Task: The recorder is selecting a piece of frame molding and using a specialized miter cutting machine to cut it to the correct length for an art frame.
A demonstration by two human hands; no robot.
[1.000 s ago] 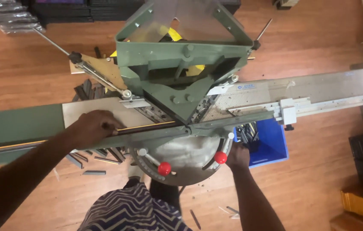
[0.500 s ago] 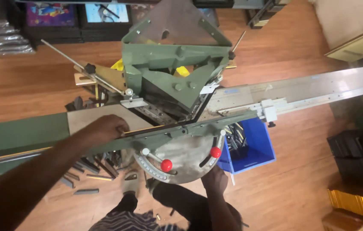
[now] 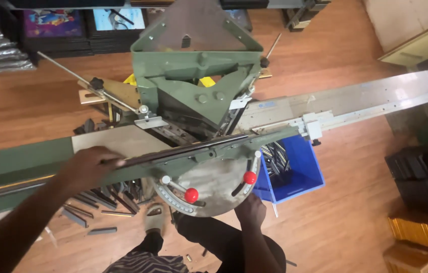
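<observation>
Fingers of the left hand are curled down over a long dark moulding strip, pressing it against the fence of the green mitre cutting machine, so the strip lies across the machine's bed and runs under the cutting head. The right hand sits low, just beneath the round grey angle plate with its red knobs; its fingers look loosely closed, though whether they grip anything cannot be told from here. Offcuts litter the wooden floor beside a blue bin.
</observation>
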